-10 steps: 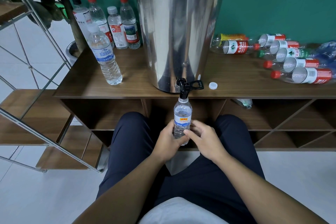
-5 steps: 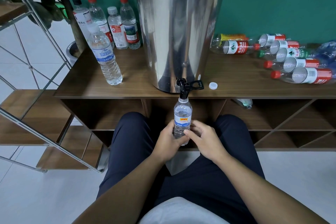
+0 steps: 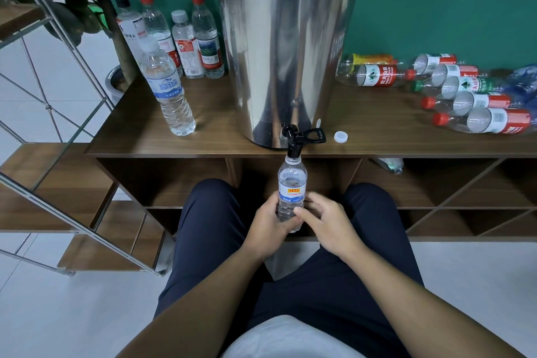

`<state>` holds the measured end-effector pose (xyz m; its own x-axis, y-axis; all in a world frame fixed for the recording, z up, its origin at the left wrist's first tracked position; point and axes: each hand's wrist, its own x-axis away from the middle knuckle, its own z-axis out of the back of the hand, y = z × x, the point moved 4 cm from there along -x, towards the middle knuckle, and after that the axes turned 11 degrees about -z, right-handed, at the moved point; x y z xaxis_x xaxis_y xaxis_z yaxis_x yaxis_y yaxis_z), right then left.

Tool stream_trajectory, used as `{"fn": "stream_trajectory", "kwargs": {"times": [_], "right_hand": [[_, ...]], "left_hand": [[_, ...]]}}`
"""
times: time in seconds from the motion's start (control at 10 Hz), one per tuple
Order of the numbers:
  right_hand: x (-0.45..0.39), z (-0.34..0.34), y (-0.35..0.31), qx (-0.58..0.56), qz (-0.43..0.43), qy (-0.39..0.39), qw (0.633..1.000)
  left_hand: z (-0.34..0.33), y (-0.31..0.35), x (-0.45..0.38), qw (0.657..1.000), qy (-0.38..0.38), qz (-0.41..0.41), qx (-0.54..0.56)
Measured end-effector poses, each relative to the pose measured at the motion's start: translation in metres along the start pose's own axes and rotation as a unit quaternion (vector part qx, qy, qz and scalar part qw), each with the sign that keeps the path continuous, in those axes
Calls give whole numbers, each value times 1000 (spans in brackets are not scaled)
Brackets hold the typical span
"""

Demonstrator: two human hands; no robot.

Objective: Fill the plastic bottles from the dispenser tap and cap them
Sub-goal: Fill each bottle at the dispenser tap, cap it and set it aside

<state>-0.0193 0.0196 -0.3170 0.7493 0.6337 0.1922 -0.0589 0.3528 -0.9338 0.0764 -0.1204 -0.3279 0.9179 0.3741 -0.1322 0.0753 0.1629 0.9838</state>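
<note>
While both hands, the left hand (image 3: 271, 219) and right hand (image 3: 327, 219), stay wrapped round the bottle (image 3: 291, 186) under the tap (image 3: 292, 141), nothing has moved, so it is still filling.

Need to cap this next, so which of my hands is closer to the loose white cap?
Right. The right hand sits below the cap, slightly left of it; the left hand is farther left.

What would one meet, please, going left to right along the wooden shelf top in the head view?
Upright capped clear plastic bottles → steel dispenser drum → black tap → loose white cap → empty bottles lying down.
</note>
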Motion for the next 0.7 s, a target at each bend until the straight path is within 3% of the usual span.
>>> {"fn": "stream_trajectory", "kwargs": {"times": [0.7], "right_hand": [[2, 0, -2, -6, 6, 3, 1000]], "left_hand": [[0, 1, 0, 1000, -2, 0, 3]]}}
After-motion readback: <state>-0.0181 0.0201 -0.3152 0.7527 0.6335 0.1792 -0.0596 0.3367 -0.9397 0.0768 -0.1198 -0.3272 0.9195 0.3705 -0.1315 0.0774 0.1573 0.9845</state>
